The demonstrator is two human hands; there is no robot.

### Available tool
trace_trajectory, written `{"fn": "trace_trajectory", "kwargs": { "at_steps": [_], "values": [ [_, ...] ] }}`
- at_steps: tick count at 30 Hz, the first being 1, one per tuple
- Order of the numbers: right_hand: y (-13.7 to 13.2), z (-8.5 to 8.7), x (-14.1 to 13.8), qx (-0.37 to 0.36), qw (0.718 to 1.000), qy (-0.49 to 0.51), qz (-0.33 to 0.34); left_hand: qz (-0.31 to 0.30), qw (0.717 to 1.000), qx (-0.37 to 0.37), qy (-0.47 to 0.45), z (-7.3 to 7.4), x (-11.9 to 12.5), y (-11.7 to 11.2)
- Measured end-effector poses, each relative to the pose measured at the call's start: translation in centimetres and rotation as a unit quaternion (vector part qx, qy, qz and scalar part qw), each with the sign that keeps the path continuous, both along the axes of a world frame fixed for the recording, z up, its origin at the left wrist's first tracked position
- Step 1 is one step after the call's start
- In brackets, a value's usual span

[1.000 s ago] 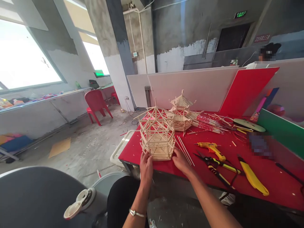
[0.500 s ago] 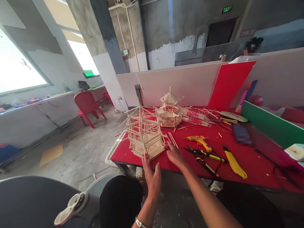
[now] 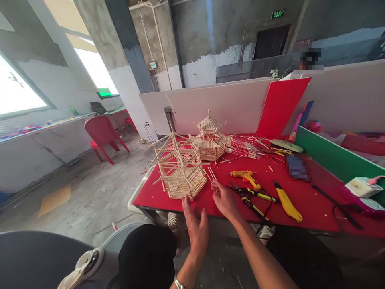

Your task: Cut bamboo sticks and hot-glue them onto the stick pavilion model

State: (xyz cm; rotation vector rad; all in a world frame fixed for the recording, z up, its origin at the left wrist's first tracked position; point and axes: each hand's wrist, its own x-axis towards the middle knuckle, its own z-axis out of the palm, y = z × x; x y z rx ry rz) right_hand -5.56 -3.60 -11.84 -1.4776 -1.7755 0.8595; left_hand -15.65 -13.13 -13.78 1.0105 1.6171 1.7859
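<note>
Stick model (image 3: 184, 184) on our desk (image 3: 149, 192), near edge: floor laid, roof only beams.
Our left hand (image 3: 197, 230): fingers spread by its base; right hand (image 3: 224, 200): fingers curled by loose sticks (image 3: 211, 174), pinch unclear.

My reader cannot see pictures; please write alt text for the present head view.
An open stick frame stands on a red table, a person's left hand at its near edge and right hand beside it, near loose sticks. A roofed stick model stands behind; a glue gun, cutters and a yellow knife lie to the right.
</note>
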Motion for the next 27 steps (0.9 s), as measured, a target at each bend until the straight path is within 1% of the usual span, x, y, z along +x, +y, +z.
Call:
{"fn": "trace_trajectory", "kwargs": {
  "at_steps": [3,5,6,8,9,10,13,17,21,25,27],
  "values": [
    [-1.9,1.0,2.4,-0.001,0.998,-0.062,-0.032,0.044,0.999,0.017,0.026,0.0,-0.1,-1.0],
    [-2.5,1.8,3.4,-0.002,0.988,-0.143,-0.063,0.054,0.998,0.009,0.029,0.3,-0.1,-1.3],
    [-2.6,2.2,3.6,-0.004,0.978,-0.197,-0.075,0.046,0.999,0.001,0.024,0.5,-0.1,-1.3],
    [-2.6,3.0,3.8,-0.008,0.951,-0.299,-0.084,0.005,1.0,-0.016,0.007,0.8,0.1,-1.0],
    [-2.5,3.3,3.7,-0.008,0.94,-0.331,-0.082,-0.021,0.999,-0.024,0.001,1.0,0.2,-0.8],
    [-2.5,3.4,3.6,-0.007,0.936,-0.344,-0.075,-0.044,0.998,-0.033,-0.002,1.1,0.3,-0.5],
    [-2.5,3.7,2.9,0.007,0.936,-0.35,-0.041,-0.084,0.995,-0.053,-0.017,1.2,0.5,0.3],
    [-2.7,3.6,1.9,0.011,0.929,-0.369,0.0,-0.088,0.993,-0.07,-0.047,1.0,0.3,0.9],
    [-2.4,3.5,1.4,-0.005,0.925,-0.38,0.007,-0.086,0.99,-0.082,-0.075,0.7,-0.1,1.2],
    [-2.4,3.6,1.9,-0.022,0.934,-0.358,0.007,-0.108,0.98,-0.104,-0.128,1.0,0.0,1.5],
    [-3.1,3.9,2.5,-0.026,0.947,-0.319,0.018,-0.123,0.974,-0.124,-0.142,1.6,0.2,1.6]
  ]
}}
